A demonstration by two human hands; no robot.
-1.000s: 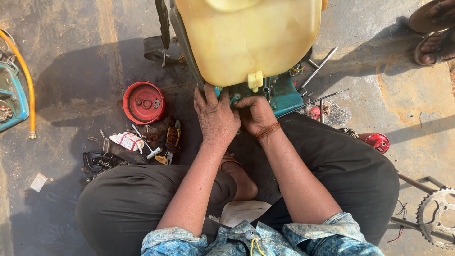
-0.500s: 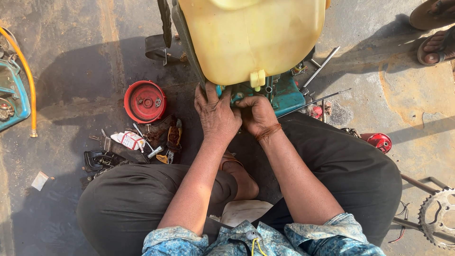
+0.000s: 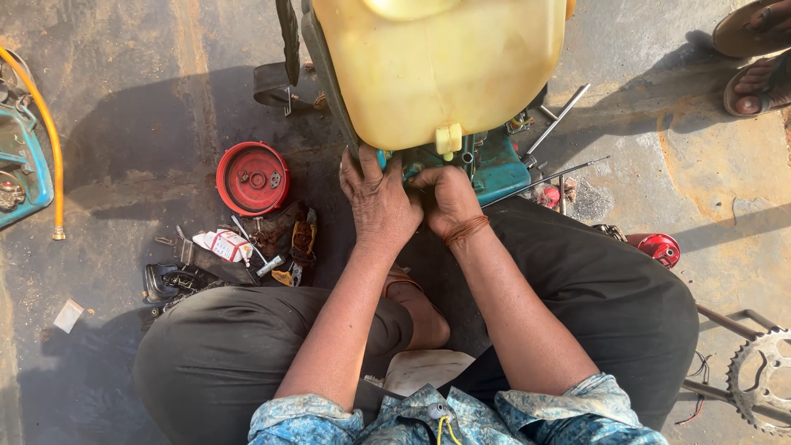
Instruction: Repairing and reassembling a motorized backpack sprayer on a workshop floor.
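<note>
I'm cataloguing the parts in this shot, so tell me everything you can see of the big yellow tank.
The yellow tank is a large, translucent-looking plastic container with rounded corners and smooth, sunlit walls. A small yellow fitting juts from its lower edge. It sits on a teal machine base standing on the concrete ground, and a dark strap hangs at its side. The left hand and right hand work just beneath it, at the base.

A: Room near the hands?
B: Tight. Left hand (image 3: 381, 202) and right hand (image 3: 449, 198) are jammed under the yellow tank (image 3: 441, 66), against the teal base (image 3: 498, 169).
A: Left side?
B: Red round cover (image 3: 252, 177) and tool clutter (image 3: 247, 251) block it; bare floor beyond.
A: Right?
B: Metal rods (image 3: 556, 124), red cap (image 3: 657, 247), sprocket (image 3: 762, 379). Knees box in the near side.
</note>
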